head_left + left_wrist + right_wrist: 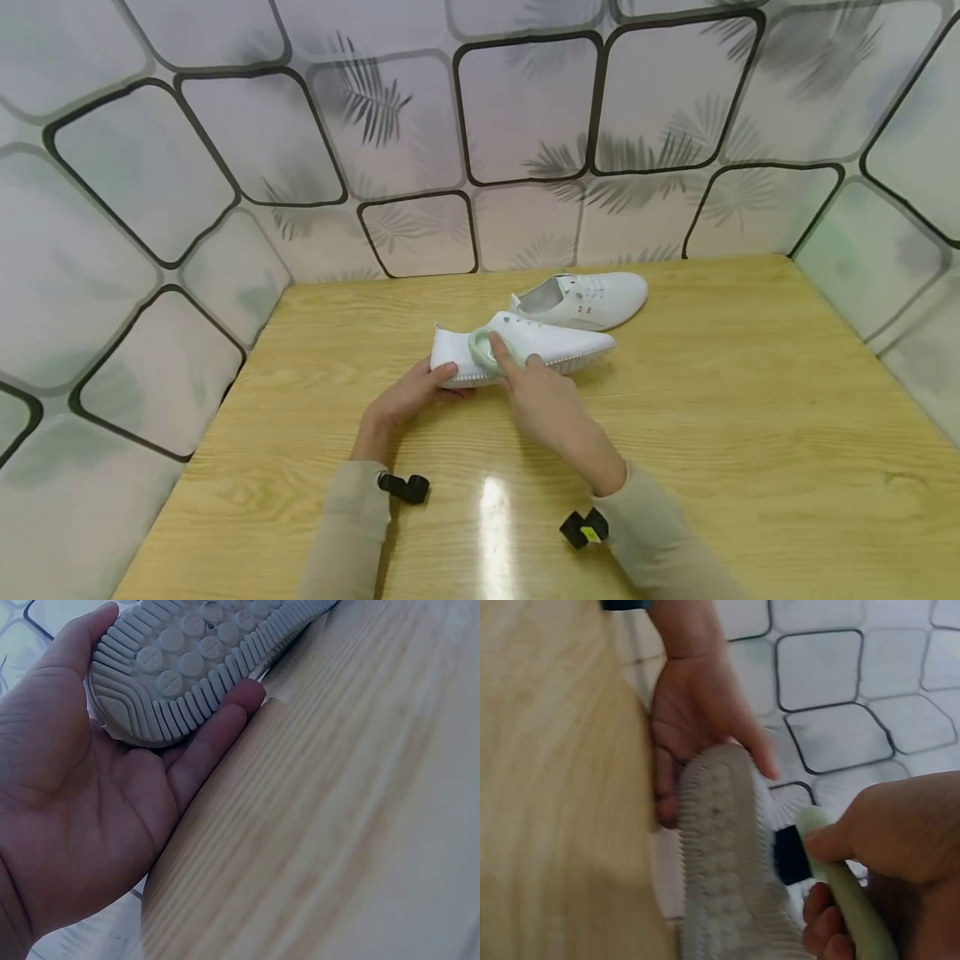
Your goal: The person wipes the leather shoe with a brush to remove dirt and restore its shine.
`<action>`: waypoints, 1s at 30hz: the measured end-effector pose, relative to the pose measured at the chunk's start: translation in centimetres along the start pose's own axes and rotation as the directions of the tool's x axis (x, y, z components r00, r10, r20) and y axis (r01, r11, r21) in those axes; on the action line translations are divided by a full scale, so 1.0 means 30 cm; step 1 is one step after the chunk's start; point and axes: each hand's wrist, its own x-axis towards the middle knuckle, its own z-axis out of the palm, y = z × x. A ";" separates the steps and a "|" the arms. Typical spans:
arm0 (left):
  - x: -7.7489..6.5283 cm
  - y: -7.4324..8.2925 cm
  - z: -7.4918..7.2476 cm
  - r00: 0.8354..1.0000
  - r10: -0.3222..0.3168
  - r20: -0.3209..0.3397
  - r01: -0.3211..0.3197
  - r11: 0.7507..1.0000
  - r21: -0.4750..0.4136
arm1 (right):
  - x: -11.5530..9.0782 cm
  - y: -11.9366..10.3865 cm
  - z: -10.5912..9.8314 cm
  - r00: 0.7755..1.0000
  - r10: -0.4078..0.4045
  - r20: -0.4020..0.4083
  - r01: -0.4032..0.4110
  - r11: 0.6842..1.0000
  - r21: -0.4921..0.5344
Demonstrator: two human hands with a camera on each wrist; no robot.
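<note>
White low-cut sneaker (551, 340), tilted over the table (712, 433): probably light, flexible; best held at the heel (447, 345), where the left hand (411, 393) pinches it. Right hand (549, 406) grips the green-handled brush (846, 892).

The yellow-brown, wood-grained worktop (750, 375) has a smooth surface with a slight shine. Behind its far edge stands a whitish back wall (525, 108), printed with rounded four-sided shapes in black and grey outline and with grey feathery palm leaves (371, 104). A similar patterned left wall (112, 292) runs along the left edge, and a right wall (892, 242) goes beside the right edge. Whether these are paper or cloth, I cannot tell surely. A long white light reflection (495, 533) lies on the nearer part of the worktop.
</note>
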 end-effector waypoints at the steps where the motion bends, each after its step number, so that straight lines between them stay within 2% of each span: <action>1: 0.001 -0.001 0.001 1.000 -0.001 -0.002 0.001 1.000 0.002 | 0.001 0.007 -0.009 1.000 0.015 0.010 -0.015 1.000 -0.009; 5: 0.005 -0.003 0.001 1.000 0.001 0.008 -0.001 1.000 0.011 | -0.026 0.083 -0.103 0.994 0.075 0.081 -0.073 0.997 -0.029; 7: 0.006 -0.003 -0.001 1.000 -0.002 0.007 0.002 1.000 0.014 | -0.049 0.132 -0.150 0.994 0.071 0.083 -0.070 0.997 -0.022; 10: 0.005 -0.002 -0.002 1.000 -0.010 0.003 0.010 1.000 0.014 | -0.073 0.184 -0.192 0.998 0.023 0.067 -0.024 1.000 0.009; 14: 0.003 -0.003 -0.003 1.000 -0.009 -0.010 0.009 1.000 0.011 | -0.047 0.186 -0.158 0.999 -0.052 0.013 0.052 0.998 -0.040; 17: 0.003 -0.003 -0.005 1.000 0.002 -0.011 -0.002 1.000 0.020 | -0.003 0.139 -0.096 0.994 -0.108 -0.010 0.106 0.989 -0.102; 21: 0.009 -0.005 -0.003 1.000 0.016 -0.005 -0.015 1.000 0.023 | 0.028 0.079 -0.049 0.992 -0.125 0.007 0.125 0.986 -0.113; 25: 0.007 -0.004 0.000 1.000 0.012 -0.009 -0.012 1.000 0.011 | 0.007 0.111 -0.088 0.997 -0.071 0.019 0.072 0.995 -0.073; 28: 0.002 -0.001 -0.002 1.000 -0.002 -0.012 0.002 1.000 -0.004 | -0.028 0.190 -0.152 0.999 -0.028 0.042 0.029 1.000 -0.006; 30: 0.001 0.001 -0.004 1.000 -0.008 -0.014 0.008 1.000 -0.008 | -0.051 0.247 -0.191 0.998 -0.028 0.050 0.027 0.999 0.036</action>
